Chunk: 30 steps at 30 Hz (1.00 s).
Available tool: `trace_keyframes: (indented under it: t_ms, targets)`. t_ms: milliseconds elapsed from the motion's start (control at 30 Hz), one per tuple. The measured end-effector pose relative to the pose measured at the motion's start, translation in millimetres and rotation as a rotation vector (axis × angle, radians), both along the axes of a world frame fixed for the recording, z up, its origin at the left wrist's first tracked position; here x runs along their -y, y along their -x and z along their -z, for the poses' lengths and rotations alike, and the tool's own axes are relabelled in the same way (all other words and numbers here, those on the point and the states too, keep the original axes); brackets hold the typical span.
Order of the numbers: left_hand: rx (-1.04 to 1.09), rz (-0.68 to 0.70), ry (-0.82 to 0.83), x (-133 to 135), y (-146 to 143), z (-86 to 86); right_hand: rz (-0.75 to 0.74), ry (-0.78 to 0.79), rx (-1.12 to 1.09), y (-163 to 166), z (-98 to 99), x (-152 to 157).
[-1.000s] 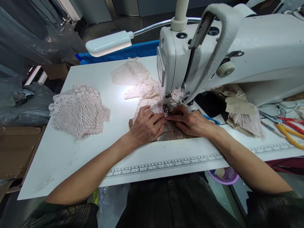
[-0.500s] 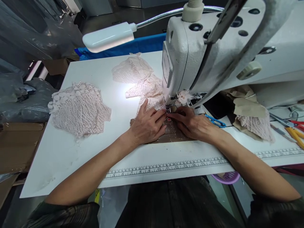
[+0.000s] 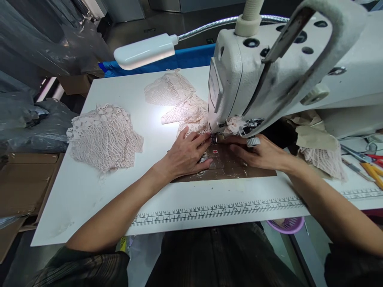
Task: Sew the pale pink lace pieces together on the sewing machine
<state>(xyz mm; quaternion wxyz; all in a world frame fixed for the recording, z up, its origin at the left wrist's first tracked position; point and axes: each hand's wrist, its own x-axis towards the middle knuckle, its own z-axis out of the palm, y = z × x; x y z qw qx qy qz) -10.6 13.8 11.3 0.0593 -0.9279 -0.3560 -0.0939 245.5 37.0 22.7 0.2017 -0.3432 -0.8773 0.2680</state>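
Observation:
My left hand (image 3: 189, 156) lies with fingers spread on pale pink lace (image 3: 196, 109), its fingertips beside the presser foot (image 3: 214, 138) of a white sewing machine (image 3: 236, 71). Lace trails away behind that hand onto the table. On the other side of the foot is my right hand (image 3: 259, 153), low over the brown machine bed cover (image 3: 227, 169). Its fingers stretch toward the needle area with the thumb apart; the machine parts hide some of the fingertips. I see nothing held in it. A small gathered pink scrap (image 3: 235, 124) hangs on the machine head above.
A stack of pink lace pieces (image 3: 104, 137) sits on the left of the white table (image 3: 89, 207). A lamp (image 3: 145, 52) hangs over the back. To the right are fabric scraps (image 3: 317, 143) and orange-handled scissors (image 3: 371, 173). A ruler strip (image 3: 215, 209) lines the front edge.
My right hand has shifted right, away from the left fingertips, and now covers the place where blue snips showed. My left hand stays on the lace. The view has shifted slightly.

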Motion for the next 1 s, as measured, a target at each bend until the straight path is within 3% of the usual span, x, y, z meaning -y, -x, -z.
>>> trace_keyframes:
  t_ms: [133,233,467,733,833,1000]
  targets:
    - [0.004,0.007,0.017,-3,2,2.1,0.021,0.135,-0.057,-4,5.8,-16]
    - [0.013,0.007,0.03,-4,3,3.2,0.096,0.099,-0.038,-3,9.9,-18]
    - [0.054,-0.002,0.028,-4,3,5.2,0.171,0.06,-0.004,5,-0.8,-6]
    - [0.163,-0.056,0.109,-8,11,11.5,0.204,-0.016,-0.086,7,12.3,-5]
    - [0.132,-0.131,0.176,-4,16,3.9,0.239,-0.039,-0.123,6,14.6,-3]
    - [0.016,-0.271,0.265,12,19,-23.5,0.302,-0.075,-0.259,5,19.3,2]
